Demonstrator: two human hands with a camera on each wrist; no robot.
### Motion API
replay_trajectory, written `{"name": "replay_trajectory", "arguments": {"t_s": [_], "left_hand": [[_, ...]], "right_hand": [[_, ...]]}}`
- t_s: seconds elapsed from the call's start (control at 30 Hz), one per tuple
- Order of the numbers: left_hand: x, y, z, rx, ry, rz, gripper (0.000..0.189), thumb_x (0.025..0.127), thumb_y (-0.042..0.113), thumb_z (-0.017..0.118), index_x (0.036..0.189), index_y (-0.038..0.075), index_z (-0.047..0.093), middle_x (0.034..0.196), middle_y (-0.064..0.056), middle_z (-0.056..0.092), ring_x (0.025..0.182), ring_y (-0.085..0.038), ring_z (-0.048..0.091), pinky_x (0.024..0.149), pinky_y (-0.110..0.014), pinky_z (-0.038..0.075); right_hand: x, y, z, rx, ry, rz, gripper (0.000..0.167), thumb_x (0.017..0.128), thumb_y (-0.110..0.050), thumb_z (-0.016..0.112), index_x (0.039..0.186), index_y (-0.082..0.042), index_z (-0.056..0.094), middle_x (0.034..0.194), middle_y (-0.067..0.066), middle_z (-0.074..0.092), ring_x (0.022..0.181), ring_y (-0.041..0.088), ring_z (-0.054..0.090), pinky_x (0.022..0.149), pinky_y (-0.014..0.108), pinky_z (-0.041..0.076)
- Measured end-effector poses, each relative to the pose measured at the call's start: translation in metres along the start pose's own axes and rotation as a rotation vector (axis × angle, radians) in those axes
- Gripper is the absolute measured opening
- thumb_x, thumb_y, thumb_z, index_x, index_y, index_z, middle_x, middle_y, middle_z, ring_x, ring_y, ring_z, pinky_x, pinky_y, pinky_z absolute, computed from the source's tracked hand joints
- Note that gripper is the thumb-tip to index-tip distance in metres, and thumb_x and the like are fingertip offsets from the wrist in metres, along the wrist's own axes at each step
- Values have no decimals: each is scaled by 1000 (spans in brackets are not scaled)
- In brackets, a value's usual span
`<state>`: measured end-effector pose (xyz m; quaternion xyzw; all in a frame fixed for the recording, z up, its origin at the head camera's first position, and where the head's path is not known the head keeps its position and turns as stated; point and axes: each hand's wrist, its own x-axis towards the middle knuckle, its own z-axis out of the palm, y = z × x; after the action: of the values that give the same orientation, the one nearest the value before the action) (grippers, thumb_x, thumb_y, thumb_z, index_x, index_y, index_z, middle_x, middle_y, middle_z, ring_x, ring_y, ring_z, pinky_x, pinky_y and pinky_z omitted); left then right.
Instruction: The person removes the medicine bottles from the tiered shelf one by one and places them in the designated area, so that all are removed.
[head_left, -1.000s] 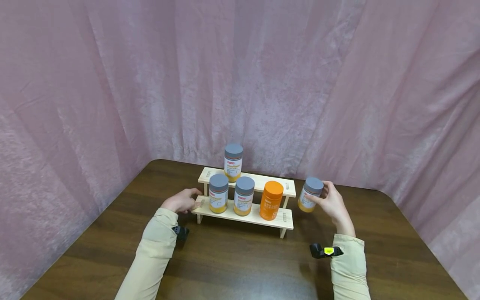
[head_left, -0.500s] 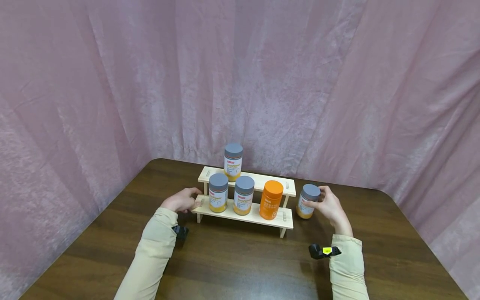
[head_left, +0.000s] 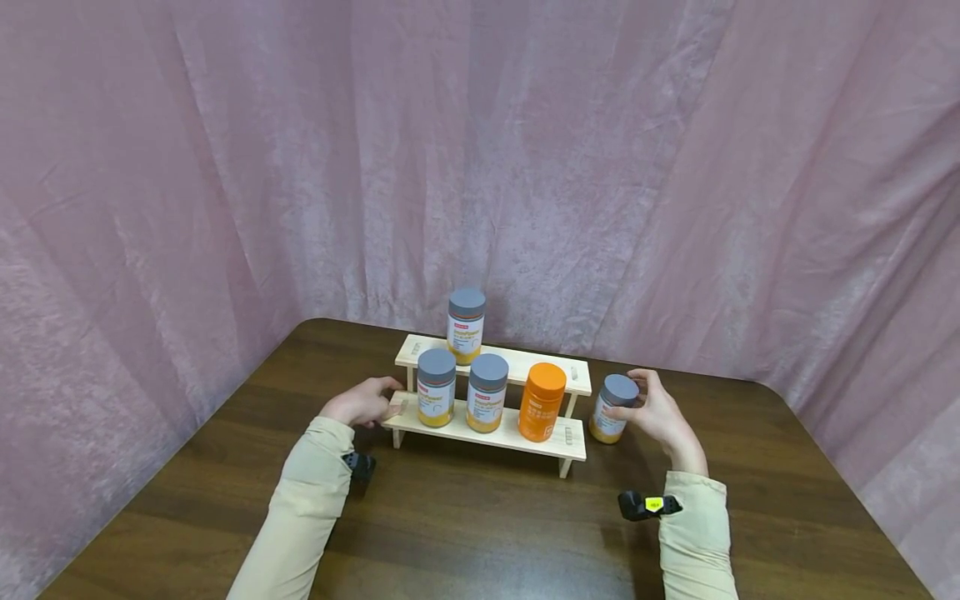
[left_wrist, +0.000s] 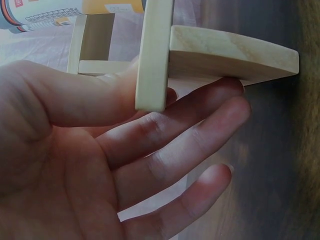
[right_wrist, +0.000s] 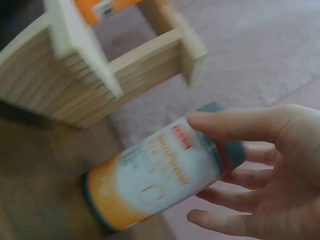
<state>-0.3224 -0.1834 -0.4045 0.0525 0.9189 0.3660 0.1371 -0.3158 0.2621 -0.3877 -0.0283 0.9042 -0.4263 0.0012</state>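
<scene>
A two-step wooden rack stands on the table. My left hand pinches the left end of its lower shelf between thumb and fingers; in the left wrist view the thumb lies on top of the board and the fingers are beneath. To the right of the rack, my right hand holds a grey-lidded supplement jar near its lid, thumb on the label side and fingers behind. The jar is upright, low at the tabletop; whether its base touches is hard to tell. The right wrist view shows this jar slightly blurred.
Two grey-lidded jars and an orange jar stand on the lower shelf. Another grey-lidded jar is on the upper shelf. A pink curtain hangs behind the brown table.
My right hand has lowered the grey-lidded jar toward the tabletop and slightly left, nearer the rack. The left hand keeps its grip on the rack, and the other jars have not moved.
</scene>
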Motion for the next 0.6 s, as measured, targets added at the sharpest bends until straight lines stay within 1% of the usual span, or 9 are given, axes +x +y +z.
{"name": "replay_trajectory", "arguments": {"t_s": [0.1, 0.17, 0.3, 0.37, 0.47, 0.53, 0.57, 0.6], "left_hand": [[0, 0, 0, -1, -4, -7, 47, 90, 8, 56, 135, -1, 47, 95, -14, 60, 63, -15, 51, 54, -24, 45], [0, 0, -1, -2, -6, -7, 47, 90, 8, 56, 136, -2, 47, 92, -14, 62, 61, -15, 52, 53, -23, 44], [1, -2, 0, -10, -1, -6, 46, 91, 8, 56, 135, -1, 47, 82, -11, 65, 58, -15, 54, 51, -22, 42], [1, -2, 1, -12, -2, -2, 45, 91, 8, 56, 134, -1, 48, 80, -11, 65, 58, -14, 55, 51, -22, 43], [1, -3, 2, -10, -2, 2, 45, 90, 8, 56, 134, -1, 48, 80, -10, 65, 59, -15, 56, 51, -23, 43], [2, -3, 1, -10, -5, 3, 45, 90, 9, 56, 134, -1, 48, 81, -10, 66, 60, -15, 56, 52, -23, 43], [2, -2, 1, -7, -6, 3, 46, 90, 9, 56, 134, -1, 48, 80, -10, 66, 60, -15, 57, 52, -23, 43], [2, -2, 0, -7, -8, 3, 46, 90, 9, 55, 135, -1, 47, 80, -10, 67, 60, -15, 58, 52, -23, 43]], "right_hand": [[-3, -9, -5, -40, 20, -55, 85, 82, -17, 76, 145, 1, 23, 147, 32, 33, 136, 49, 35, 107, 60, 35], [-4, -14, -8, -83, 36, -84, 83, 83, -18, 75, 145, 2, 24, 146, 32, 35, 134, 48, 37, 105, 61, 35], [-8, -20, -12, -124, 68, -97, 74, 89, -20, 69, 145, 2, 26, 145, 31, 37, 133, 48, 38, 103, 62, 36], [-10, -22, -13, -109, 110, -94, 67, 92, -21, 65, 144, 2, 29, 144, 30, 40, 133, 46, 40, 105, 60, 37], [-10, -23, -13, -45, 236, -97, 52, 95, -20, 61, 137, 2, 41, 137, 28, 50, 129, 42, 49, 105, 52, 40], [-9, -24, -11, 1, 341, -106, 41, 95, -18, 61, 129, 1, 50, 129, 25, 59, 114, 19, 63, 99, 32, 48], [-9, -25, -11, 16, 390, -113, 37, 94, -17, 62, 126, 1, 54, 125, 24, 62, 105, 8, 65, 94, 22, 48], [-8, -26, -10, 28, 434, -122, 33, 93, -15, 62, 122, 0, 57, 121, 22, 65, 96, -3, 63, 88, 14, 47]]}}
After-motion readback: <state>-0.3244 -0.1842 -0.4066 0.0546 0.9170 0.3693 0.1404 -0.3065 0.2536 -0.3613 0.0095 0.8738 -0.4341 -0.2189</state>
